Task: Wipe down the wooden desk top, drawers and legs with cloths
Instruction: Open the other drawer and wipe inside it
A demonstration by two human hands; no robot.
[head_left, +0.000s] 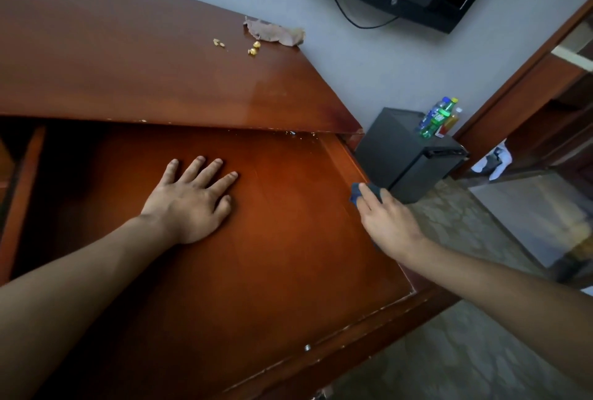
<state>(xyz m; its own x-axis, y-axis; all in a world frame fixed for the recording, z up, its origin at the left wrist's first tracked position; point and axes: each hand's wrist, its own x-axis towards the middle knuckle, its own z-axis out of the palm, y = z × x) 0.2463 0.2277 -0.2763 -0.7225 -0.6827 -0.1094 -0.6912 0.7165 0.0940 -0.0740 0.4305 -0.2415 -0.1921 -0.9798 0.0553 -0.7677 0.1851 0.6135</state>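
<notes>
Your desk fills the view, with one wide drawer pulled out under its top. Your left hand lies flat on the drawer bottom, fingers spread, grasping nothing. Your right hand presses one blue cloth against the drawer's right side wall, fingers bent over it. One crumpled brown paper and a few yellow crumbs sit on the desk top.
</notes>
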